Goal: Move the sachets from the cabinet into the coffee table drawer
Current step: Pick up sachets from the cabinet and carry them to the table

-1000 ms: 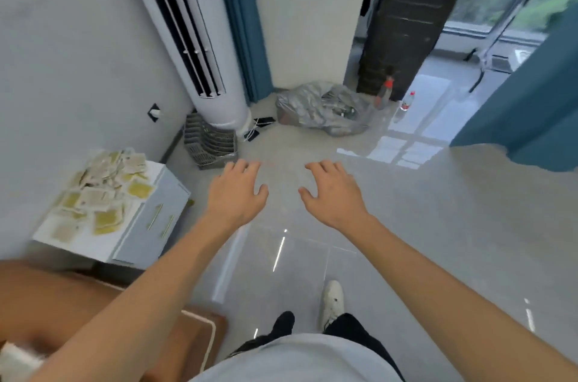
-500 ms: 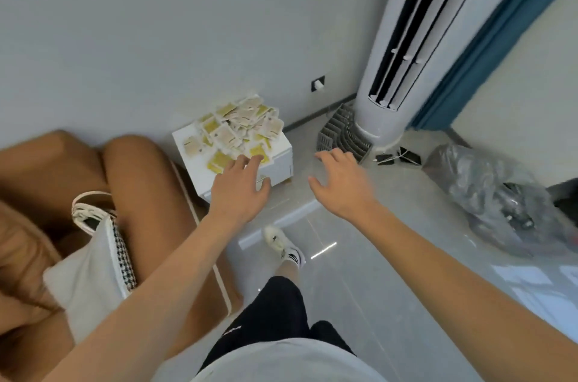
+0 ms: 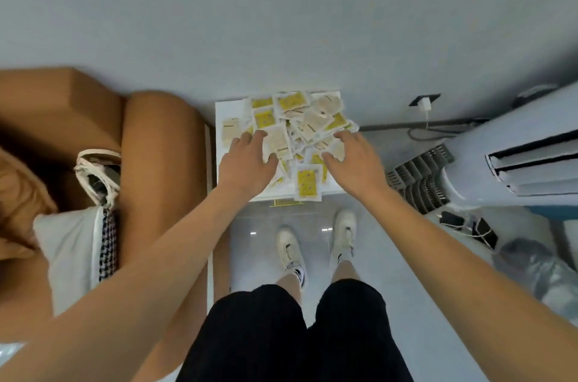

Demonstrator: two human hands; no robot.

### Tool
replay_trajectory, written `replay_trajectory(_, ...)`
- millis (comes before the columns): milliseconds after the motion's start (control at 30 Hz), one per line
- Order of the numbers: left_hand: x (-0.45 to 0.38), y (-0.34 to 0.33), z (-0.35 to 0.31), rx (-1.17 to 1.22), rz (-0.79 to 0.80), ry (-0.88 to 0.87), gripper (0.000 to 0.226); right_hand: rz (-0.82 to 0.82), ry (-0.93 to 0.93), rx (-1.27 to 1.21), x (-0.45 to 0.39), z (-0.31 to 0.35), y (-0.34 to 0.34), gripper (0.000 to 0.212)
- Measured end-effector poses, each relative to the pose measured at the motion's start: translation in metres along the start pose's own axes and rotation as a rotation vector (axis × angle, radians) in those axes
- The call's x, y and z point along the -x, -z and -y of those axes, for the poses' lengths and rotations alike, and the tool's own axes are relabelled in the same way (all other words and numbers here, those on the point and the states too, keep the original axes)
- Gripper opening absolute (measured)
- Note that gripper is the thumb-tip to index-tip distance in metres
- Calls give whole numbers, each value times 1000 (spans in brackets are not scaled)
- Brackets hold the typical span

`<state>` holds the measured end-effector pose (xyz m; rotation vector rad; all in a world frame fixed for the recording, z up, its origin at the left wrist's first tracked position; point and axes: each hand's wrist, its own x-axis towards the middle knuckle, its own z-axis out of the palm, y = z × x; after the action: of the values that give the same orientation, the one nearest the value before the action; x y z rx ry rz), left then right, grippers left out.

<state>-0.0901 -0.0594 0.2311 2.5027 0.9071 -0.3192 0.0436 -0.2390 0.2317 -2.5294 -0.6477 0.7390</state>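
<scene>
1. The sachets [image 3: 297, 131] lie heaped on top of the white cabinet [image 3: 226, 109].
2. The left hand [image 3: 247, 162] and right hand [image 3: 353, 162] spread flat over the heap, gripping nothing.

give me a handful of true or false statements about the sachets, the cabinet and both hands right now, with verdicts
1. The sachets lie in a loose pile on top of the white cabinet. True.
2. The left hand holds a full fistful of sachets lifted off the pile. False: its fingers are spread and rest over the pile's left side, with nothing lifted.
3. The right hand reaches over the right side of the pile, fingers extended. True.
4. Every sachet is yellow. False: some show yellow faces, others are pale beige.
5. The cabinet stands against the wall beside a brown sofa. True.
6. The person is barefoot. False: they wear white shoes.
</scene>
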Motion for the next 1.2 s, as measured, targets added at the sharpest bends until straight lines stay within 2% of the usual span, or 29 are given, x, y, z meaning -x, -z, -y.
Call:
replay_trajectory(200, -96, -74, 38, 169, 35, 260, 57, 108, 163, 87, -156, -10, -67, 52)
replay_trajectory(400, -171, -156, 65, 286, 78, 447, 76, 203, 327, 256, -279, -19, -136, 59)
replay_trajectory(533, -199, -187, 66, 260, -14, 512, 79, 227, 393, 336, -325, -29, -166, 69)
replay_trajectory(667, -208, -197, 66, 256, -68, 592, 89, 181, 458, 397, -329, -34, -179, 62)
replay_trajectory(767, -207, -198, 62, 345, -115, 588, 77, 137, 550, 435, -316, -36, -179, 64)
replay_trajectory(900, -210, -190, 57, 552, -150, 630, 53, 220, 521, 414, -303, -34, -174, 69)
replay_trajectory(967, -214, -188, 60, 631, -156, 652, 41, 264, 478, 360, -305, -32, -169, 64)
replay_trajectory(1033, -216, -187, 66, 710, -164, 665, 44, 289, 451, 318, -312, -28, -165, 53)
replay_trajectory(1100, -218, -186, 71, 792, -186, 650, 33, 266, 470, 407, -320, -25, -166, 44)
replay_trajectory(1133, -217, -185, 72, 830, -204, 641, 24, 255, 485, 463, -323, -24, -167, 46)
replay_trajectory(1200, -215, -184, 75, 890, -250, 637, 24, 234, 486, 515, -328, -21, -168, 58)
